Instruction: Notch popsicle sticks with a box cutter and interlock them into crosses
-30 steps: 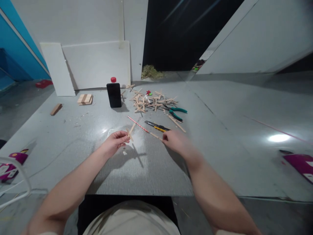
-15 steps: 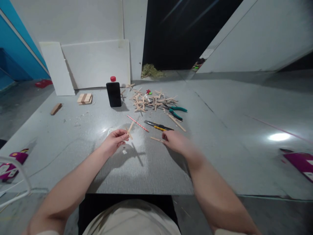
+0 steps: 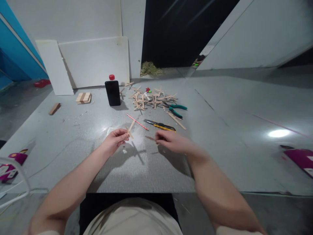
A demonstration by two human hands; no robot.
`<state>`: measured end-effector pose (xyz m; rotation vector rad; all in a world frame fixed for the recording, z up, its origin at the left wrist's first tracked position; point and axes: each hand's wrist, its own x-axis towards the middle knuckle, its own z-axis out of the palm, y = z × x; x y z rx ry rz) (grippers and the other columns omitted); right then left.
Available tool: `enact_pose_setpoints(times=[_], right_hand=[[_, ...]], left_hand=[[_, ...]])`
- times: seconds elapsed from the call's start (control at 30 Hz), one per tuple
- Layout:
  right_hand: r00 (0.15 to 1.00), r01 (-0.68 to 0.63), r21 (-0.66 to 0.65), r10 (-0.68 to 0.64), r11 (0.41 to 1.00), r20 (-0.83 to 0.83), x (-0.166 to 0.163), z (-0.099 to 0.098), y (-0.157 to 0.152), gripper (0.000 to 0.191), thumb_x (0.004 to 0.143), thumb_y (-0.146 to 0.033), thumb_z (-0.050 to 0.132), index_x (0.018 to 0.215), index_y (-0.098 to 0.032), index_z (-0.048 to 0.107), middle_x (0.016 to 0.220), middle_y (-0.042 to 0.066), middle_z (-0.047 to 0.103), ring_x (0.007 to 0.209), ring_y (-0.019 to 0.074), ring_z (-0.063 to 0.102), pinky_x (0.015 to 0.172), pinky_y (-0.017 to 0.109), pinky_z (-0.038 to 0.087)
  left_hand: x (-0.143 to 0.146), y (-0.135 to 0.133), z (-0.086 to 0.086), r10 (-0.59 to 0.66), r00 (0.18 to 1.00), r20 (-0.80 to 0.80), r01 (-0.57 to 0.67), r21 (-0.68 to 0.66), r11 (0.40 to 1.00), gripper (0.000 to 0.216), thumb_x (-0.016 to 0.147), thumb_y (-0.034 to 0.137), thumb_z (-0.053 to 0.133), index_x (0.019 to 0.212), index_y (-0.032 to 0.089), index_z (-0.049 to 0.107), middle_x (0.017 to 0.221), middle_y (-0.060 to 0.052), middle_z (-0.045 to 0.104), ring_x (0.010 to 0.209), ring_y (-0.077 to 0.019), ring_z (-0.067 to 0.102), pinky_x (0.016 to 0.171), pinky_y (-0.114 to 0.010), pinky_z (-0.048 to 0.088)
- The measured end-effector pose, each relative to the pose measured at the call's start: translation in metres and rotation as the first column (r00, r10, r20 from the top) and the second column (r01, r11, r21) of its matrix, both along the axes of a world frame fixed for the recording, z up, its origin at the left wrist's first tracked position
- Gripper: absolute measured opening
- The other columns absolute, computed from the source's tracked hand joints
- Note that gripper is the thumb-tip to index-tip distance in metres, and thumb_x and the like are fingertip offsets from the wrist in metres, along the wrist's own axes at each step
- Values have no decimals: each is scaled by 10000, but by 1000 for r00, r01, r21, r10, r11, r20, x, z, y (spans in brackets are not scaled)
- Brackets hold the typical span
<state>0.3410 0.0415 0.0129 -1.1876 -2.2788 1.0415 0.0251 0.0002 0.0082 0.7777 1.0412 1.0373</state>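
My left hand (image 3: 114,140) is closed in a pinch on a small cross of wooden sticks (image 3: 130,128), held just above the grey board (image 3: 73,143). My right hand (image 3: 170,142) is closed on one end of a single wooden stick (image 3: 150,138), which points left toward the cross. The two hands are a short gap apart. A small white blob (image 3: 124,151) lies on the board under the left hand.
Beyond the hands lie a pink striped straw (image 3: 137,122), a yellow-black utility knife (image 3: 159,125), green-handled pliers (image 3: 176,110), a pile of stick crosses (image 3: 149,99), a black bottle with a red cap (image 3: 112,91) and a stack of sticks (image 3: 83,98). White panels (image 3: 93,62) lean at the back.
My right hand has lifted the single stick off the board and carried it left toward the cross. My left hand has stayed in place with the cross.
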Motion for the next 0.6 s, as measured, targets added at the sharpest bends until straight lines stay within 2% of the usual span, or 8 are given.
enact_pose_setpoints(times=[0.03, 0.13, 0.23, 0.33, 0.6], right_hand=[[996, -11, -10, 10, 1000, -87, -1, 4, -2, 99, 922, -294, 688, 858, -227, 651, 789, 12, 699, 724, 174, 642, 689, 283, 510], [946, 28, -9, -30, 1000, -322, -6, 9, -6, 282, 951, -501, 704, 956, -223, 660, 853, 28, 707, 753, 173, 666, 690, 287, 546], [876, 95, -1, -84, 996, -475, -13, 7, -10, 372, 933, -591, 746, 935, -225, 681, 849, 30, 704, 736, 163, 653, 679, 284, 545], [829, 100, -7, -87, 995, -553, -25, 1, -13, 381, 897, -595, 807, 893, -224, 724, 818, 29, 721, 714, 158, 656, 660, 280, 543], [783, -26, -20, 8, 999, -622, -54, -9, -27, 359, 886, -578, 837, 872, -223, 783, 792, 34, 766, 717, 166, 714, 690, 292, 597]], left_hand=[[0, 0, 0, -1, 1000, 0, 1, -4, 1000, 469, 605, 402, 1025, 893, 163, 742, 821, -11, 732, 716, -105, 668, 622, -202, 457], [3, -1, 1, -7, 1000, 5, 7, -18, 1000, 512, 572, 426, 1042, 887, 157, 741, 824, -14, 734, 707, -100, 664, 624, -198, 458], [7, -4, 2, -17, 1000, 9, 17, -33, 999, 524, 559, 429, 1050, 877, 153, 738, 825, -22, 735, 711, -109, 671, 614, -201, 446], [13, -9, 4, -23, 1000, 12, 24, -49, 998, 507, 574, 411, 1047, 879, 153, 734, 831, -26, 739, 724, -117, 684, 617, -205, 442], [27, -21, 3, -41, 998, 37, 44, -86, 995, 472, 586, 278, 1011, 940, 149, 727, 836, -21, 743, 742, -130, 710, 629, -210, 454]])
